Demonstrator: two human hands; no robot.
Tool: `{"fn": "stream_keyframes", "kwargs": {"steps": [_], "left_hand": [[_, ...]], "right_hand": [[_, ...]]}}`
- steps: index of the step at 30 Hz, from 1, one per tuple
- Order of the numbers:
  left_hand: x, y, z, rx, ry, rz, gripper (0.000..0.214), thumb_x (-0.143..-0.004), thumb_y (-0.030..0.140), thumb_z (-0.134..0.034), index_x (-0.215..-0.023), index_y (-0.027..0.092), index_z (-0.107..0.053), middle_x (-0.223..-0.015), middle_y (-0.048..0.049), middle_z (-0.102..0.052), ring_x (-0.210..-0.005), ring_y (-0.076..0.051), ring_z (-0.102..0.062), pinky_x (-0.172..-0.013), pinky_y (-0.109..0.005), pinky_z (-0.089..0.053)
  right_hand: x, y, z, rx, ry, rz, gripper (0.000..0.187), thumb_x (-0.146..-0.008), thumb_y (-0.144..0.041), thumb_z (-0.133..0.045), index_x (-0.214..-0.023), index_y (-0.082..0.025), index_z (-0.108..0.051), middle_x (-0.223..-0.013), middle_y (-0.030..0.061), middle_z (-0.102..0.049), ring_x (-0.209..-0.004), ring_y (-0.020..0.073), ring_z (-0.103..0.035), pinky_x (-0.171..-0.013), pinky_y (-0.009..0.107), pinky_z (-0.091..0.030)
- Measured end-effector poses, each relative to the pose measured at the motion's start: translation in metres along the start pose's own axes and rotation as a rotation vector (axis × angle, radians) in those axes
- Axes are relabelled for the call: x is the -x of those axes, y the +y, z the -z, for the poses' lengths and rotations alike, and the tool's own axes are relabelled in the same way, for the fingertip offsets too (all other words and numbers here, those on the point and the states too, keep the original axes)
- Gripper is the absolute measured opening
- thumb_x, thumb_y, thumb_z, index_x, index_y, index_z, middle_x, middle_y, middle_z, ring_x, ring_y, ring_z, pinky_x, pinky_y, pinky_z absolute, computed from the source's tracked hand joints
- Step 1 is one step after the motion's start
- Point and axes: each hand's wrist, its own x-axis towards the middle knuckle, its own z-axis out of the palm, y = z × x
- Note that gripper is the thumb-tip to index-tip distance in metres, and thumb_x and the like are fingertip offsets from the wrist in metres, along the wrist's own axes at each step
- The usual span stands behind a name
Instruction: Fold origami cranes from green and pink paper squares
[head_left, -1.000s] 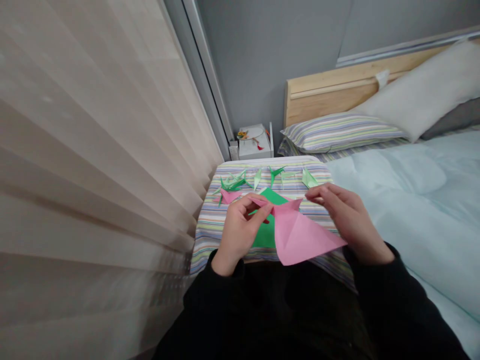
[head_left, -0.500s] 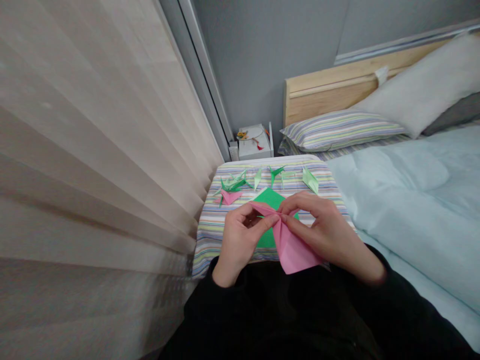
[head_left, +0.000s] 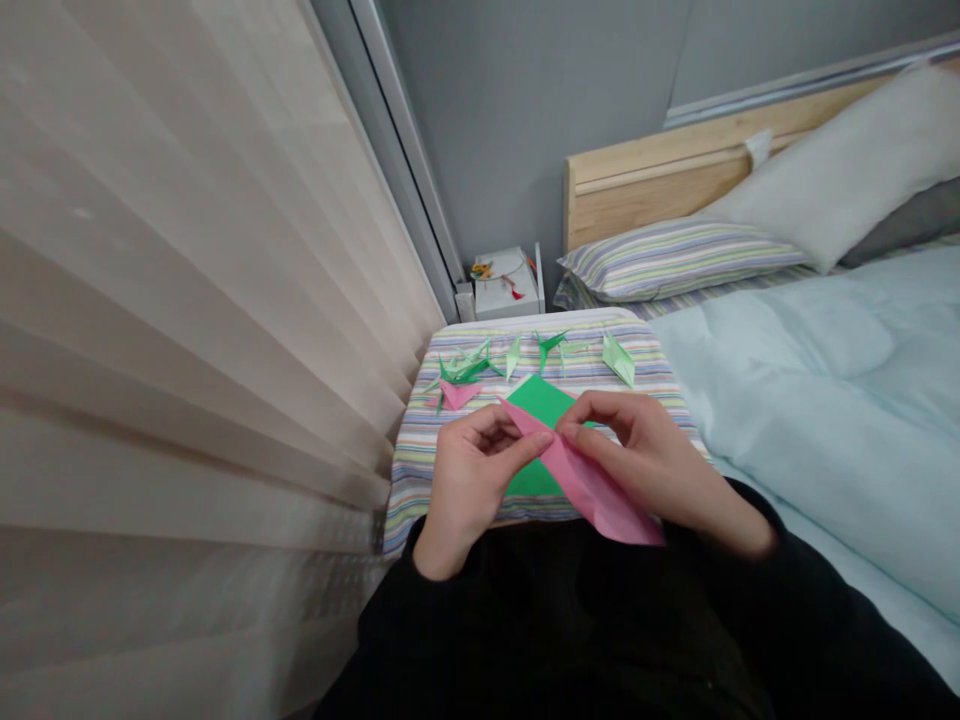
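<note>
A partly folded sheet of pink origami paper (head_left: 596, 490) is held up above the small table between both hands. My left hand (head_left: 476, 475) pinches it near the middle, thumb on top, with a pointed end running up past the fingers. My right hand (head_left: 649, 455) pinches the same sheet just beside the left thumb, and its wide part slants down toward my lap. Beneath the hands lies green paper (head_left: 536, 398), partly hidden by them. Behind it are folded green paper cranes (head_left: 466, 368) and a pink folded piece (head_left: 459, 394).
A striped cloth (head_left: 420, 470) covers the table. Light green folded pieces (head_left: 619, 360) lie along its far side. A curtain (head_left: 225, 300) hangs close on the left, and a bed with a pale blue quilt (head_left: 810, 370) adjoins on the right. Behind stands a white cabinet (head_left: 499, 295).
The pink paper has closed up from a spread, creased shape into a narrower folded strip. Its lower end has swung right, and my left hand has shifted slightly left.
</note>
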Motion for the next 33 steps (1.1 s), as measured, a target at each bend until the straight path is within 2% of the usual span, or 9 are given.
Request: {"fn": "stream_keyframes", "kwargs": {"steps": [3,7,11,15,17,21,29,33], "left_hand": [[0.001,0.005,0.001,-0.082,-0.032,0.015,0.021,-0.069,0.026,-0.09,-0.073,0.016,-0.072,-0.068,-0.0001,-0.072,-0.063,-0.012,-0.064,-0.062,-0.023,-0.05],[0.003,0.009,0.001,-0.221,-0.064,-0.004,0.016,-0.074,0.023,-0.085,-0.075,0.016,-0.072,-0.067,-0.0003,-0.072,-0.062,-0.012,-0.065,-0.061,-0.023,-0.049],[0.004,0.008,0.001,-0.237,-0.102,0.019,0.012,-0.078,0.024,-0.082,-0.077,0.016,-0.073,-0.07,-0.0019,-0.074,-0.064,-0.014,-0.066,-0.063,-0.026,-0.05],[0.004,0.003,0.001,-0.275,-0.032,-0.05,0.012,-0.081,0.026,-0.079,-0.079,0.016,-0.073,-0.072,-0.0017,-0.072,-0.065,-0.014,-0.063,-0.064,-0.027,-0.049],[0.003,0.001,0.001,-0.319,-0.006,-0.123,0.01,-0.083,0.026,-0.078,-0.079,0.017,-0.074,-0.074,-0.0019,-0.072,-0.069,-0.015,-0.062,-0.066,-0.028,-0.048],[0.002,-0.002,0.002,-0.42,-0.039,-0.213,0.009,-0.083,0.023,-0.078,-0.076,0.018,-0.075,-0.079,-0.0034,-0.072,-0.077,-0.017,-0.062,-0.068,-0.03,-0.045],[0.003,0.003,0.002,-0.482,-0.14,-0.179,0.012,-0.084,0.023,-0.077,-0.072,0.018,-0.076,-0.074,-0.0019,-0.067,-0.074,-0.016,-0.061,-0.071,-0.03,-0.044],[0.004,0.004,0.0,-0.504,-0.157,-0.137,0.013,-0.083,0.02,-0.075,-0.07,0.018,-0.075,-0.072,-0.0015,-0.066,-0.073,-0.016,-0.059,-0.07,-0.03,-0.043]], "right_hand": [[-0.002,-0.001,0.005,-0.021,-0.077,-0.001,0.015,-0.094,-0.034,-0.066,-0.09,-0.02,-0.071,-0.086,0.0006,-0.074,-0.084,0.018,-0.067,-0.078,0.03,-0.049],[-0.003,-0.002,0.009,0.089,-0.146,-0.016,0.02,-0.09,-0.04,-0.072,-0.084,-0.021,-0.073,-0.085,0.0007,-0.075,-0.085,0.0195,-0.067,-0.08,0.031,-0.048],[-0.002,-0.001,0.009,0.166,-0.146,-0.028,0.016,-0.09,-0.035,-0.071,-0.083,-0.021,-0.075,-0.084,0.001,-0.075,-0.082,0.0197,-0.066,-0.079,0.032,-0.046],[-0.002,0.003,0.006,0.163,-0.158,0.022,0.014,-0.09,-0.026,-0.069,-0.078,-0.02,-0.072,-0.083,0.0021,-0.074,-0.082,0.0199,-0.066,-0.08,0.033,-0.046],[-0.001,0.006,0.004,0.133,-0.128,0.063,0.014,-0.09,-0.024,-0.069,-0.076,-0.02,-0.071,-0.083,0.0018,-0.073,-0.082,0.0195,-0.066,-0.08,0.033,-0.046],[0.001,0.011,0.004,0.079,-0.012,0.116,0.011,-0.089,-0.021,-0.071,-0.078,-0.02,-0.07,-0.084,0.0011,-0.072,-0.082,0.0187,-0.065,-0.079,0.032,-0.047],[0.002,0.013,0.003,0.101,-0.033,0.171,0.008,-0.092,-0.017,-0.067,-0.084,-0.02,-0.069,-0.087,0.0019,-0.069,-0.084,0.0187,-0.063,-0.08,0.033,-0.046],[0.003,0.011,-0.001,0.067,0.014,0.212,0.012,-0.091,-0.015,-0.067,-0.08,-0.021,-0.066,-0.085,0.0012,-0.067,-0.083,0.0185,-0.061,-0.079,0.033,-0.045]]}}
